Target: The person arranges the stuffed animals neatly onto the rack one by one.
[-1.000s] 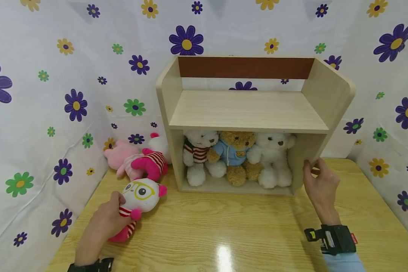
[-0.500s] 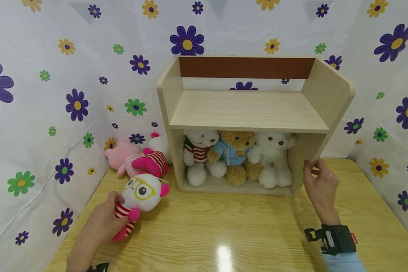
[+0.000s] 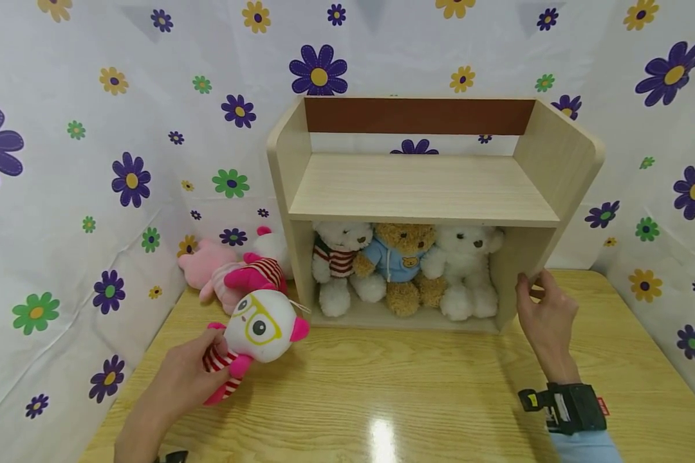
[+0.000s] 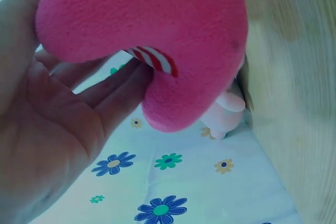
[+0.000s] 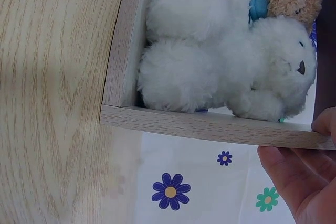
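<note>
My left hand (image 3: pixel 188 373) grips a plush panda (image 3: pixel 260 326) round its striped body. The panda has a white head, yellow glasses and pink ears, and it leans to the right over the table. In the left wrist view its pink legs (image 4: pixel 210 40) fill the top, with fingers curled behind them. My right hand (image 3: pixel 547 321) pinches the right side panel of a pale wooden shelf (image 3: pixel 423 190), thumb inside and fingers outside. In the right wrist view that panel (image 5: pixel 210 128) runs between thumb and fingers, below a white teddy bear (image 5: pixel 220 51).
Inside the lower compartment sit a bear in a striped sweater (image 3: pixel 343 263), a brown bear in a blue hoodie (image 3: pixel 404 263) and the white bear. Left of the shelf lie a pink plush pig (image 3: pixel 203 263) and another pink-and-white plush (image 3: pixel 260 276). Flowered cloth (image 3: pixel 168 83) hangs behind the table (image 3: pixel 336 399).
My left hand has moved the panda slightly up and to the right, its head tilting further toward the shelf. The right hand has stayed at the side panel.
</note>
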